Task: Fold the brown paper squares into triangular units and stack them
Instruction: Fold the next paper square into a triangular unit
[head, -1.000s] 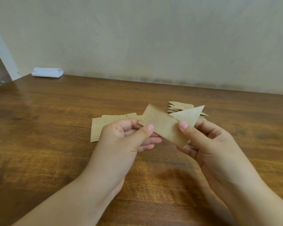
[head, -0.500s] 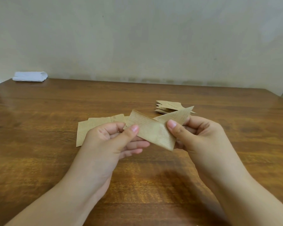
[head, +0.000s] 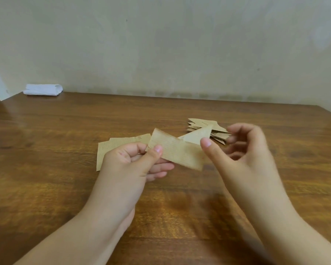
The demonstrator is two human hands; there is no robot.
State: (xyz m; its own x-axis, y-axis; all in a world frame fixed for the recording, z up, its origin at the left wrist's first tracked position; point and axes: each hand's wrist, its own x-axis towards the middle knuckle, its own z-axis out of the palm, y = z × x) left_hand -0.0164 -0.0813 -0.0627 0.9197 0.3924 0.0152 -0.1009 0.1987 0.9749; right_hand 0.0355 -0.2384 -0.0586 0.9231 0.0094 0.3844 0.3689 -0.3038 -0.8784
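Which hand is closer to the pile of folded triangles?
The right hand. Its fingers hover beside the pile of folded triangles, at its right edge. The left hand is farther away to the left, pinching the paper strip.

The table (head: 65,131) is showing glossy, dark-grained wood that is catching soft reflections. The folded strip (head: 177,152) is looking like matt brown paper, as are the stacked triangles (head: 204,124) at one o'clock. A white cloth-like bundle (head: 43,89), soft and matt, is lying at ten o'clock.
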